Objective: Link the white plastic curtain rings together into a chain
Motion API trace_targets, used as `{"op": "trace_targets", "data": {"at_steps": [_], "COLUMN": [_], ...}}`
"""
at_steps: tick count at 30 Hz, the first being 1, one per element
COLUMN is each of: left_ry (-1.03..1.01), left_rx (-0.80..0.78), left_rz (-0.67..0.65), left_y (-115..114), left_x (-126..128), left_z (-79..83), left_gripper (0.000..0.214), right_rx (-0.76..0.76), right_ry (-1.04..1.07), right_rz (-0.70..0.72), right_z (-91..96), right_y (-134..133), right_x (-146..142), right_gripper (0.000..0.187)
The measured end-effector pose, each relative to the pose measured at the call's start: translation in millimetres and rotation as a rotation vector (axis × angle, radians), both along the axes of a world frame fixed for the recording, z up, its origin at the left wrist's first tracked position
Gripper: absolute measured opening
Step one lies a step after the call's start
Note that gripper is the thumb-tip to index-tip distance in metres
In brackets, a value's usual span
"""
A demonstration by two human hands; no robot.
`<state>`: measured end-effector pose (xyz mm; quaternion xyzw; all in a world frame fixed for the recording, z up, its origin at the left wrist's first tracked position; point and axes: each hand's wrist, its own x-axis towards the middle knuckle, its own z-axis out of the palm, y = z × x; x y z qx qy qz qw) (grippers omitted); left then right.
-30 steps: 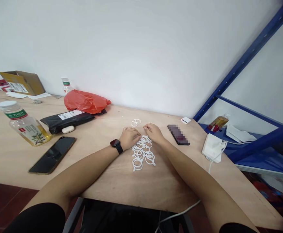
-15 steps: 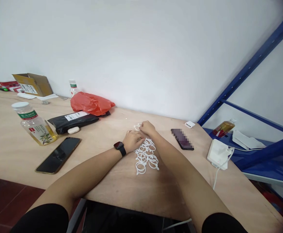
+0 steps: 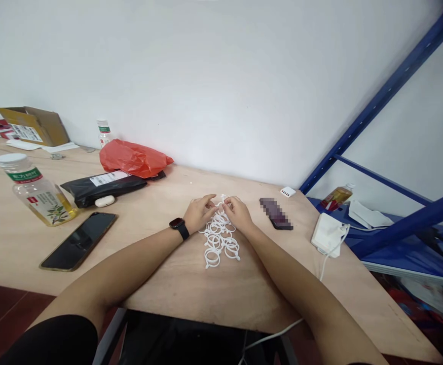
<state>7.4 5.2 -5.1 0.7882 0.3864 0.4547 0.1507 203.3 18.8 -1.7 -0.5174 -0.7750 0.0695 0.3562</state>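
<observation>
**While my left hand (image 3: 198, 212) gapes, my right hand (image 3: 239, 212) pinches a ring (image 3: 220, 205)**

In the head view, the only one I have, a pile (image 3: 216, 234) of white rings lies on the table (image 3: 172, 284) straight ahead of me, between my forearms. My left thumb and forefinger stand wide apart at its far left edge, with nothing that I can make out between them. Opposite, my right fingertips are drawn narrow on the ring at the pile's far end; how firmly, I cannot tell. I take it the two hands face each other so closely so that both can reach the same ring, and the arms lie outside the pile so as not to cover it. The left phone (image 3: 79, 242) and right phone (image 3: 277, 214) lie off to the sides, perhaps to give my arms room.

As for writing, the near bottle (image 3: 42, 197) has a green band reading 东方树叶. The far bottle (image 3: 104, 130) wears a similar band, too small to read. The box (image 3: 48, 128) and the black packet (image 3: 92, 190) carry white stickers whose print I cannot make out. The right phone's screen is masked by coarse squares, and my watch (image 3: 177, 223) shows me nothing legible.
</observation>
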Motion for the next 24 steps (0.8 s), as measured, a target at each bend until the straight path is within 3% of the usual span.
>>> {"op": "trace_targets", "data": {"at_steps": [3,6,15,17,20,24], "left_ry": [0.091,0.108,0.098,0.094,0.078,0.008], "left_rx": [0.061,0.081,0.065,0.068,0.091,0.137], "left_rz": [-0.054,-0.018,0.049,0.055,0.052,0.034], "left_y": [1.0,2.2,5.0,4.8,4.2,3.2], "left_x": [-2.5,-5.1,-9.4,-9.5,-9.2,-8.6], "left_z": [-1.0,-2.0,-2.9,-2.7,-2.2,-1.7], "left_gripper": [0.018,0.02,0.024,0.024,0.023,0.023], "right_rx": [0.0,0.019,-0.033,0.044,0.144,0.192], "right_ry": [0.075,0.11,-0.022,0.059,0.171,0.152], "right_rz": [-0.006,-0.034,-0.216,-0.174,0.016,0.214], "right_z": [-4.6,-4.8,-6.2,-3.7,0.2,-0.7], "right_y": [-5.3,-3.6,3.1,-2.8,-16.6,-29.0], "right_x": [-3.2,-2.8,17.0,12.8,-0.3,-17.0], "right_gripper": [0.013,0.017,0.017,0.018,0.021,0.019]}}
